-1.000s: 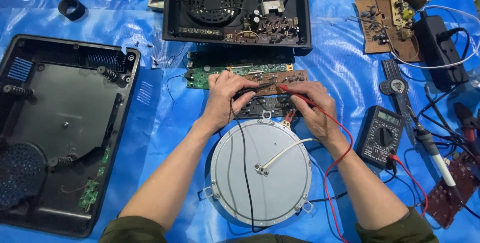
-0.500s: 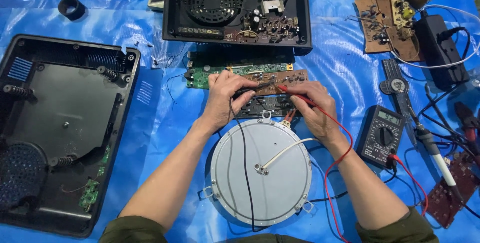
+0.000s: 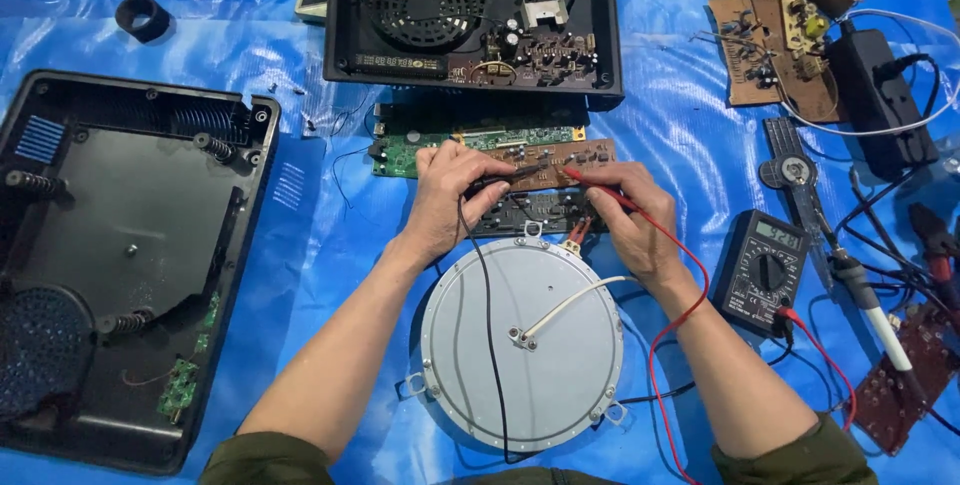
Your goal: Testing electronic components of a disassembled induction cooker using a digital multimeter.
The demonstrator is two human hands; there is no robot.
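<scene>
My left hand (image 3: 447,200) grips a black test probe (image 3: 500,183), its black lead running down over a round silver coil disc (image 3: 521,345). In my right hand (image 3: 628,215) is a red test probe (image 3: 590,183) with a red lead trailing to a black multimeter (image 3: 764,270) at the right. Both probe tips touch a brown circuit board (image 3: 560,157) lying in front of a green circuit board (image 3: 440,145). A dark board (image 3: 535,213) sits just under my hands, above the disc.
An opened black appliance base with fan (image 3: 470,15) stands behind the boards. A large black housing shell (image 3: 110,255) lies at left. At right lie a brown board (image 3: 770,40), a black power adapter (image 3: 880,95), a soldering iron (image 3: 875,315) and pliers (image 3: 935,245). A blue tarp (image 3: 320,245) covers everything.
</scene>
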